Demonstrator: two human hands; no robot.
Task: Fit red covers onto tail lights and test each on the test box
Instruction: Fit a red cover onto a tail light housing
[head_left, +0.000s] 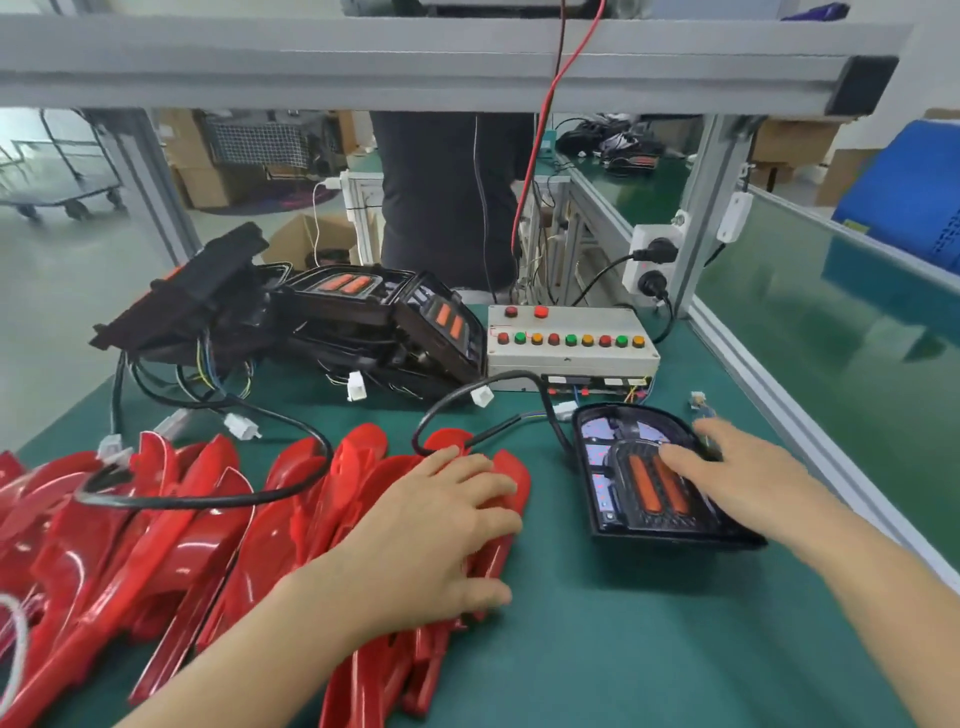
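A black tail light with two orange strips lies on the green mat at the right, its cable running toward the test box. My right hand rests on the light's right side, fingers spread. A heap of red covers fills the left and middle. My left hand lies on the rightmost red cover, fingers curled over its edge, thumb beneath. The test box has a row of red, green and yellow buttons.
A pile of black tail lights with wires and white plugs sits behind the covers. A black cable loops over the covers. A person in dark clothes stands behind the bench. An aluminium rail bounds the right side.
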